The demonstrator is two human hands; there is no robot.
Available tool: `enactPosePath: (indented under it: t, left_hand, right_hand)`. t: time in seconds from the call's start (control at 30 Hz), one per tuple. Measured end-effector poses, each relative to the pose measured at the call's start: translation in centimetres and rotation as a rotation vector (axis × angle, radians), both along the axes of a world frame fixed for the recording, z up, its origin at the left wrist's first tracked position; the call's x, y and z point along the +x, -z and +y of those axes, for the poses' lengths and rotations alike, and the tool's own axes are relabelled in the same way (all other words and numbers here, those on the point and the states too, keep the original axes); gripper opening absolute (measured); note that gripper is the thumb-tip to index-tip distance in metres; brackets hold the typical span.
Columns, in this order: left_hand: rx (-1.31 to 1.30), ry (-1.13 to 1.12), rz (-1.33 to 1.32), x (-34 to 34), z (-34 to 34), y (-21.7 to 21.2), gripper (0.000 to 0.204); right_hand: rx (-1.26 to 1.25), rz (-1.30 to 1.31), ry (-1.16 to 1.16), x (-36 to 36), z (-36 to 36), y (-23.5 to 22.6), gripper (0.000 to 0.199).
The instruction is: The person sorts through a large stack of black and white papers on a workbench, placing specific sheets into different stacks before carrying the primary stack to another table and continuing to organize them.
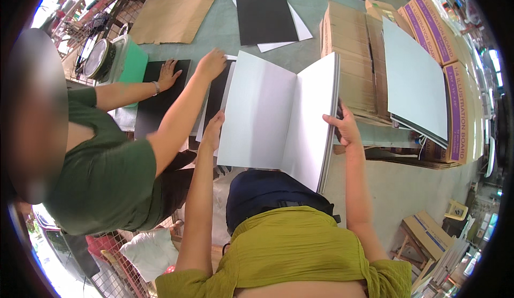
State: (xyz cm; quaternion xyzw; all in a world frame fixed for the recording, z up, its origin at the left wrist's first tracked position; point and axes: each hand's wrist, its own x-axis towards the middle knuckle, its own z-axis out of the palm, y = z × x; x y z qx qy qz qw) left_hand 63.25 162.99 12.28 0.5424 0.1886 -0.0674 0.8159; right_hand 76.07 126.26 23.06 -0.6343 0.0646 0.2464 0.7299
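Taking the clock from the stack of white boards (257, 116) before us, we see a black sheet (262, 17) at 12, lying on the grey-green table (227, 17) over a white sheet (303, 25). Between 10 and 11 lies a piece of brown paper (174, 17); at 10, by the table's edge, stands a green tub (137, 62). A large cardboard box (350, 62) at 2 crowds the upper right corner of our boards. Beyond it, between 2 and 3, a second pile of white boards (415, 78) leans beside printed cartons (458, 113).

On our left a co-worker in a dark green shirt (101, 180) stands close. One of the co-worker's hands (168, 76) rests spread on a black board (160, 102) at 9; the other hand (214, 62) is at 10, just beside our boards, its forearm near our own.

We hold the stack upright-tilted in front of our waist, parted like an open book. Our left hand (213, 132) closes on the left edge of the left leaf, its fingers partly hidden. Our right hand (345, 126) grips the thicker right part at its outer edge, thumb on the white face, the other fingers around the back.
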Motion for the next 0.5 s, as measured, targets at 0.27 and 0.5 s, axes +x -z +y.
enactPosePath:
  t: [0.27,0.5]
  left_hand:
    - [-0.077,-0.049,0.139,0.4,4.6,8.2,0.051]
    - [1.246,-0.043,0.134,1.9,1.8,4.1,0.060]
  right_hand:
    - [-0.002,-0.006,0.015,-0.1,-0.9,0.0,0.073]
    - [0.002,0.011,0.004,0.3,-1.4,1.1,0.075]
